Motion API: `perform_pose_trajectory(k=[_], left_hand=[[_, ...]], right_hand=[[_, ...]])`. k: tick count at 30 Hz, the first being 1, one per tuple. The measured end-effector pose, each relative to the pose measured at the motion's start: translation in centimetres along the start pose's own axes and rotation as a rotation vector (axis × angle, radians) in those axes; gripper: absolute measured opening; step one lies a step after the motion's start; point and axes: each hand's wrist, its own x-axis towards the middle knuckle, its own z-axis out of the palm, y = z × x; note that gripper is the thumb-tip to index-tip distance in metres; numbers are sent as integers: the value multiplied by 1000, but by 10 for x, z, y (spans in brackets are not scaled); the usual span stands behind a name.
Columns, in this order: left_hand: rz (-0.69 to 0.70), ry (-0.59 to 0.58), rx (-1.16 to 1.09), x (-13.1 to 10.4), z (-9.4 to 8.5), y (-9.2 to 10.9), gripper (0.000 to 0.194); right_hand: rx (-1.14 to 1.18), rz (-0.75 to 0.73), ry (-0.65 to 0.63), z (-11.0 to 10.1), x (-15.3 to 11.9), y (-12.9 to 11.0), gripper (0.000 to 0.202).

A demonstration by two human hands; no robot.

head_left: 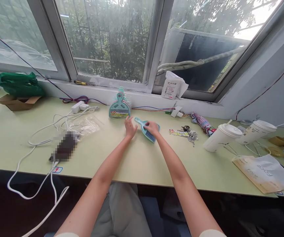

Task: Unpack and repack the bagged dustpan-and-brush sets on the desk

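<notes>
A small light-blue dustpan and brush set (147, 134) lies aslant on the table, its handle pointing up and left. My right hand (152, 127) is closed on its upper edge, thumb and fingers together. My left hand (130, 128) is just left of the handle, its fingers spread and nothing visible in them. Behind it, against the wall below the window, stands a row of similar dustpan sets (119, 104), handles up, the front one bearing a printed label. To the right of my right hand lie printed label cards (178, 133) and a heap of small metal chains (192, 136).
White cables (37, 144), clear plastic bags (86, 126) and a pixelated dark device (64, 146) lie left. At right are lidded cups (222, 136), a paper bag (265, 171) and a folded umbrella (202, 123). A cardboard box (21, 102) sits far left.
</notes>
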Motion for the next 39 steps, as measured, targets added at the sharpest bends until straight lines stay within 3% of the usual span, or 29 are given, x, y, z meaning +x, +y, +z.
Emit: perform_pose_trajectory(k=[1,3,5,6,8,11,13,14,16,18,21,24,26,28,31,33,34,37,39], left_hand=[[-131,-18,-145,-1,1,3,44],[-311,-228,-454,-3,3,8,41],[-363,-438,-683,-6,5,11,42],[-375,-471,-744,-7,5,10,41],[-440,-404,-772,-9,1,3,37],[-590,-235,-726,-8,-15,-13,31],[-628,-139,-723,-6,-26,-24,32],[-633,-99,-736,-5,-30,-27,34],[-639,-38,-770,-3,-36,-31,36],[-650,-11,-808,-4,-39,-32,37],[-664,-16,-874,-9,-38,-29,38],[-664,-35,-951,-15,-36,-26,38],[-645,-57,-992,-17,-35,-25,40],[-638,-72,-1008,-17,-33,-24,43],[-658,-97,-1000,-18,-29,-20,45],[-649,-178,-1015,-21,-27,-15,43],[-641,-232,-1031,-22,-26,-11,41],[-594,-362,-1103,-28,-25,1,38],[-559,-381,-1149,-30,-26,6,37]], right_hand=[[58,70,73,0,1,-4,27],[157,116,188,0,3,-13,32],[222,32,214,-1,2,-19,34],[233,-6,222,-2,-1,-18,36],[198,38,294,-3,-12,-6,40],[54,408,401,-3,-36,36,48],[13,598,305,-1,-51,64,53],[17,616,241,2,-56,74,52],[51,516,123,9,-63,79,48],[90,312,57,19,-65,66,43],[132,66,67,33,-66,31,37],[162,-46,106,40,-70,7,35],[175,-77,125,39,-72,4,32],[217,-58,201,34,-72,8,30],[363,33,515,23,-71,16,34],[443,14,680,18,-72,14,37],[454,-38,692,17,-74,10,36],[368,-264,530,21,-82,-10,30],[278,-383,427,25,-89,-23,28]])
